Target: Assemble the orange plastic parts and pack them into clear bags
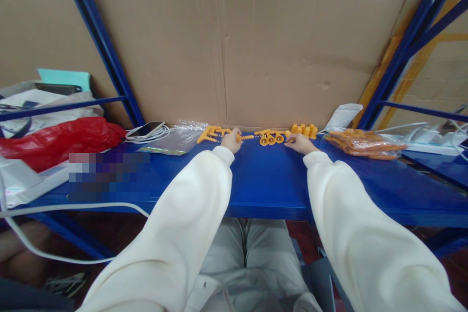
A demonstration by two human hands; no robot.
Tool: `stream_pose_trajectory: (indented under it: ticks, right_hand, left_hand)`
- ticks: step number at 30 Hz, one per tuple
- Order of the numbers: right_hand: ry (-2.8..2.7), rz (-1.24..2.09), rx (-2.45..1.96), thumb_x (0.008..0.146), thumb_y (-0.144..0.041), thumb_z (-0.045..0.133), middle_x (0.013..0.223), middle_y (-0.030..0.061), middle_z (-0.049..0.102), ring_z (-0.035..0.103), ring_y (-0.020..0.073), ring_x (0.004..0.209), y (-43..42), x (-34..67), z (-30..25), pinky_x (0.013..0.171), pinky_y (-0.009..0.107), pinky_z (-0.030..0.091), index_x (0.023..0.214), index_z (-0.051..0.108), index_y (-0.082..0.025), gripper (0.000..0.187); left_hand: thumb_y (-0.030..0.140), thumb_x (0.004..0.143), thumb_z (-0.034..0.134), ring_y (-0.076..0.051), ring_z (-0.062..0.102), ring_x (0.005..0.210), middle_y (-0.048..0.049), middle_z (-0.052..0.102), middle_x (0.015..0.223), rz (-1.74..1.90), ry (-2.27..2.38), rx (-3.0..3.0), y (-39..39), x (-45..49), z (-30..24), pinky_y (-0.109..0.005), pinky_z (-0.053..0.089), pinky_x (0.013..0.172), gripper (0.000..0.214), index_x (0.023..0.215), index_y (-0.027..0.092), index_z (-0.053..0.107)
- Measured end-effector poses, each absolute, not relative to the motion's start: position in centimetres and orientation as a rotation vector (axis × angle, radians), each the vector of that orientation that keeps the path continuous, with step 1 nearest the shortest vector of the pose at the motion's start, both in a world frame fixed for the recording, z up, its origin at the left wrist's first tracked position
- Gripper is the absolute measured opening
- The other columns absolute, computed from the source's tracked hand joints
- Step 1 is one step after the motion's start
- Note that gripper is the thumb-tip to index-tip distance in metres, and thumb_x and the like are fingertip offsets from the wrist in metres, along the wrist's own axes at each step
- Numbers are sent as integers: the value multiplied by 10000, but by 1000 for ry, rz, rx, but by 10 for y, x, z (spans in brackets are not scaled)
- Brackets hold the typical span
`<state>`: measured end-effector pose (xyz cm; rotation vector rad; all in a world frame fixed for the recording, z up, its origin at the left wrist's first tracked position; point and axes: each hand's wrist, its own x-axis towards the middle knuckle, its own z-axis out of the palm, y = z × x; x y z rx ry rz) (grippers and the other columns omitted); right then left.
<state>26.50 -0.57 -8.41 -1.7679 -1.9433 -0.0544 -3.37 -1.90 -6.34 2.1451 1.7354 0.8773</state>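
Note:
At the back of the blue shelf top, my left hand [231, 141] has its fingers closed on a small orange plastic part [239, 139]. To its left lie several orange T-shaped handles [210, 133]; to its right is an orange spiral piece [247, 137]. Three round orange cups [271, 140] sit between my hands, with flat orange pieces [269, 132] behind them. My right hand [300, 144] has its fingertips pinched together at a small orange piece, mostly hidden by the fingers. Beside and behind that hand stands a group of orange cylindrical parts [304, 130].
A clear plastic bag [179, 139] and a phone [146, 129] with a coiled white cable lie at left, near a red bag [66, 139]. A bag of orange parts [365, 144] lies at right. Cardboard [274, 53] walls the back between blue posts [106, 44].

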Motion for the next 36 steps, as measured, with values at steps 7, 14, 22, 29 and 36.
stream_pose_trajectory:
  ticks: [7, 14, 22, 29, 36]
  right_hand:
    - [-1869, -48, -1858, 824, -142, 591, 998, 146, 741, 688, 316, 953, -18, 251, -69, 850, 398, 515, 960, 676, -162, 162]
    - [-1999, -110, -1538, 789, -99, 542, 1176, 125, 704, 651, 276, 1103, -28, 230, -57, 933, 359, 478, 1150, 579, -178, 372]
    - [-2111, -120, -1218, 727, -87, 521, 1100, 115, 705, 664, 261, 1013, -21, 216, -62, 906, 382, 498, 1060, 595, -180, 353]
    - [-2111, -132, -1091, 750, -94, 554, 1075, 115, 705, 667, 262, 1002, -14, 220, -66, 917, 400, 520, 1043, 625, -176, 313]
    - [-2208, -180, -949, 858, -135, 559, 1158, 127, 664, 656, 267, 1087, -20, 205, -67, 997, 433, 514, 1162, 699, -184, 338]
  left_hand:
    - [134, 859, 663, -184, 715, 850, -33, 710, 955, 890, 1720, 2160, -21, -33, -62, -335, 577, 846, 366, 1187, 229, 530]
    - [123, 841, 681, -171, 709, 854, -12, 710, 940, 949, 1658, 2194, -21, -32, -63, -323, 556, 898, 364, 1165, 222, 548]
    - [91, 820, 691, -174, 694, 778, -4, 687, 846, 986, 1588, 2207, -20, -31, -63, -329, 557, 855, 360, 1137, 204, 562]
    - [81, 808, 690, -178, 679, 743, 12, 655, 769, 1035, 1597, 2202, -15, -34, -66, -329, 554, 835, 340, 1103, 205, 573]
    - [74, 780, 700, -172, 665, 715, 22, 639, 739, 1066, 1477, 2338, -10, -34, -68, -330, 552, 830, 321, 1053, 199, 586]
